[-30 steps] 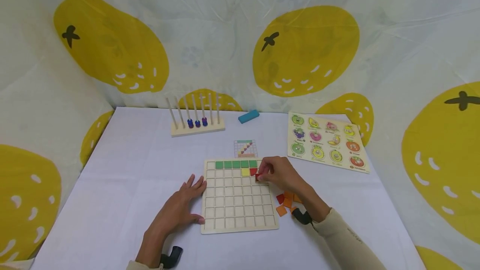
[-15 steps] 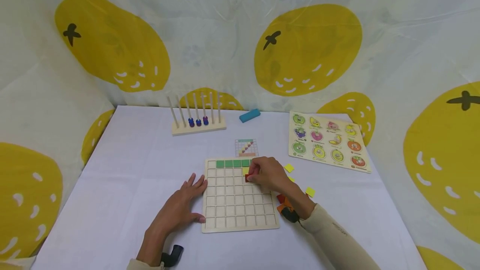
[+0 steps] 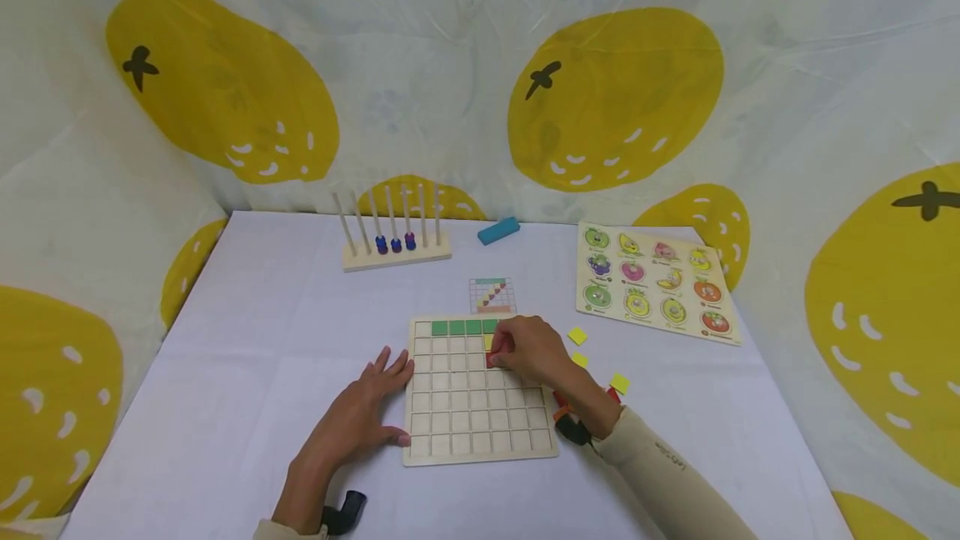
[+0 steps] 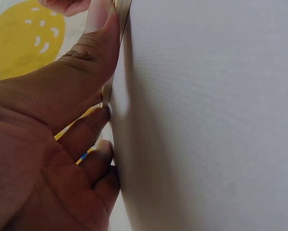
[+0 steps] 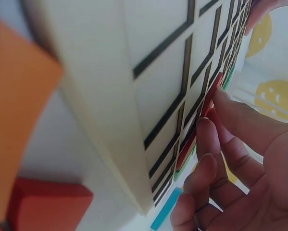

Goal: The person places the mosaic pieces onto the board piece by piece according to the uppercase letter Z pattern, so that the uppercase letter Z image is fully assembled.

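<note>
A wooden grid board point(image 3: 450, 432) lies flat on the white-covered table. Green square tiles point(image 3: 456, 327) fill part of its far row, and a yellow tile point(image 3: 488, 342) shows just below them. My right hand point(image 3: 534, 348) pinches a red square tile point(image 3: 491, 359) between thumb and fingers, low over a square below the yellow one. In the right wrist view that red tile point(image 5: 212, 94) is tilted against the board's surface; another red tile point(image 5: 187, 153) lies beyond it. My left hand point(image 3: 360, 417) touches the board's left edge with spread fingers and thumb.
Loose yellow tiles point(image 3: 577, 336) lie right of the board, with red and orange tiles partly under my right wrist. Beyond the board are a printed pattern card point(image 3: 492, 296), a pegged stand with beads point(image 3: 397, 252), a blue block point(image 3: 498, 231) and a fruit puzzle board point(image 3: 652, 282).
My right hand has moved left with the red tile, from the board's right edge to over a square below the yellow tile, then lowered it. The left hand stays put.
</note>
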Demonstrator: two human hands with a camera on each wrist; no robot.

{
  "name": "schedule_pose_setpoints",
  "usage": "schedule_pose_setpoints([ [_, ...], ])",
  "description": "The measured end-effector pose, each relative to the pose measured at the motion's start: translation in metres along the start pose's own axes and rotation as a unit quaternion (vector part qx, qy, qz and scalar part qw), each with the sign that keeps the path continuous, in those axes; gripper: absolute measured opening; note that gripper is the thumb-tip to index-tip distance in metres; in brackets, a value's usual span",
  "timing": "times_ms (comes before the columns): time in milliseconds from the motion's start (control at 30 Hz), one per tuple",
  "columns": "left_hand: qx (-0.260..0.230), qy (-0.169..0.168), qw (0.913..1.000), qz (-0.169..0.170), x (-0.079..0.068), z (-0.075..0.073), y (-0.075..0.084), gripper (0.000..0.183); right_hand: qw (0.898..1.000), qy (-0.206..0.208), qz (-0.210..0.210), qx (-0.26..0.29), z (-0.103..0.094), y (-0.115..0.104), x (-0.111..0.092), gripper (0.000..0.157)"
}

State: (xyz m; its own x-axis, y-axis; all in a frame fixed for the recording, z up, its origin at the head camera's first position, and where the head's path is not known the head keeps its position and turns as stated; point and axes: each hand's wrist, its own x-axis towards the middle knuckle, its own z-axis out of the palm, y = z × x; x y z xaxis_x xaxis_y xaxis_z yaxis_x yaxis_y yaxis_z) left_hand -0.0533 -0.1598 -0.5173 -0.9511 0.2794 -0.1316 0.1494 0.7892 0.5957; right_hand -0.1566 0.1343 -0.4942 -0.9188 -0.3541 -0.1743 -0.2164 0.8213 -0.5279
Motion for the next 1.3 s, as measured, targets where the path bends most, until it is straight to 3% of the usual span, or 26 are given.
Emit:
schedule_pose_setpoints([
  [300, 0.005, 0.007, 1.0000, 0.002, -0.001, 0.001, 0.000, 0.115, 0.998, 0.007, 0.016, 0.059, -0.019, 0.022, -0.007, 0.014],
  [867, 0.010, 0.000, 0.9999, -0.004, 0.000, 0.002, -0.001, 0.115, 0.992, 0.081, 0.091, 0.018, -0.062, 0.098, -0.025, 0.022],
  [1067, 0.011, 0.000, 0.9999, -0.009, 0.000, 0.002, 0.000, 0.115, 0.988, 0.071, 0.135, 0.001, -0.063, 0.107, -0.028, 0.031],
  [1300, 0.014, 0.001, 0.9998, -0.010, 0.001, 0.004, -0.001, 0.116, 0.986, 0.061, 0.158, -0.005, -0.059, 0.107, -0.027, 0.034],
])
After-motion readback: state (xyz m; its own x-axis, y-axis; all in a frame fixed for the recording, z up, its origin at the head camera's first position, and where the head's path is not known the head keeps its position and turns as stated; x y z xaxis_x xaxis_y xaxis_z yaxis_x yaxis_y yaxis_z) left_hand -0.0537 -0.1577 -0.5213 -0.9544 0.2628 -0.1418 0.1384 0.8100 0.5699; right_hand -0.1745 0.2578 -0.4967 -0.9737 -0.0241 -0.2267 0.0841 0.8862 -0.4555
